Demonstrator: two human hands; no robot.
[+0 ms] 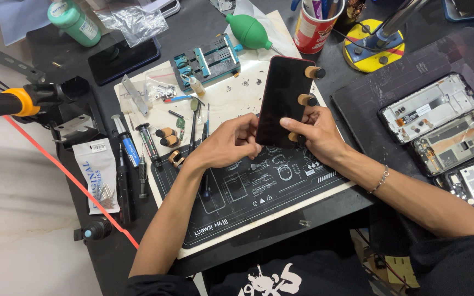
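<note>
Frame centre: left hand (230, 143) and right hand (315, 131) each pinch in their grip a dark smartphone (282, 98) bearing three edge clamps (314, 72), above the black repair mat (259, 192).

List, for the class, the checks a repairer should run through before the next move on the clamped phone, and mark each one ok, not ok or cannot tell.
1. Both hands on the phone: left hand at its lower left edge, right hand at its lower right. Ok.
2. Clamps seated along the right edge: three show. Ok.
3. Screen free of cracks: dark, none seen. Cannot tell.
4. Spare clamps within reach on the work mat. Ok.
5. Mat tidy: small loose parts scattered. Not ok.
</note>
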